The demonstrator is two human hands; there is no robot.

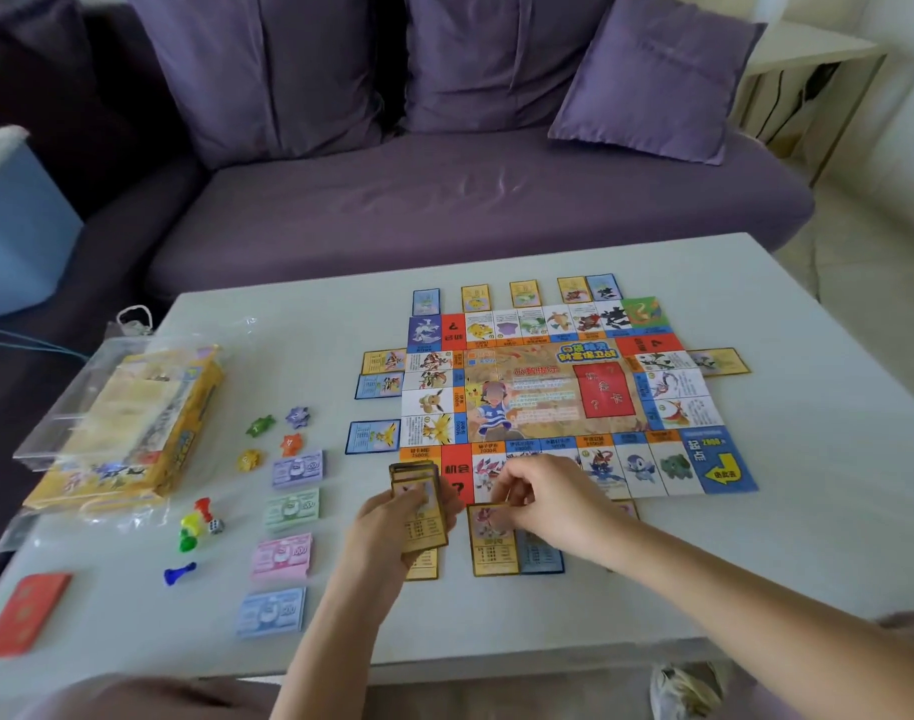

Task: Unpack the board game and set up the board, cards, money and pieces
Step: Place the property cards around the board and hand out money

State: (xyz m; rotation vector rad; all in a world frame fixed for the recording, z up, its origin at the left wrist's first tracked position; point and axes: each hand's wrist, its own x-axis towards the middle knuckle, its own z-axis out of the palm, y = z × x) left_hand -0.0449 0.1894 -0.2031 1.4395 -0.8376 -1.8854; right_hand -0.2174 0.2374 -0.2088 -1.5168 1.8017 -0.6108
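The paper game board (673,387) lies unfolded on the white bench (756,563), with property cards laid flat along its far, left and right edges. The left hand (387,527) hovers at the board's near left corner, its fingers (447,504) curled round a stack of property cards (418,504) held upright and slightly fanned. The right hand (543,496) sits just beside it over the board's near edge. Its fingertips are drawn together and, as far as the blur allows, pinch the top edge of a yellow-bordered card (491,543) lying on the bench against the board. A blue-bordered card (540,556) lies touching that card's right side.

To the left, four money stacks run in a column: purple (297,467), green (292,508), pink (282,556) and blue (271,610). Beyond them are four star-shaped pieces (290,443), a cluster of pawns (192,524) with a die (215,525), and a lone blue pawn (179,574). A red card deck (26,613) lies at the near left corner, and the yellow game box (127,433) rests in a clear plastic bag. A purple sofa (444,200) stands behind the bench.
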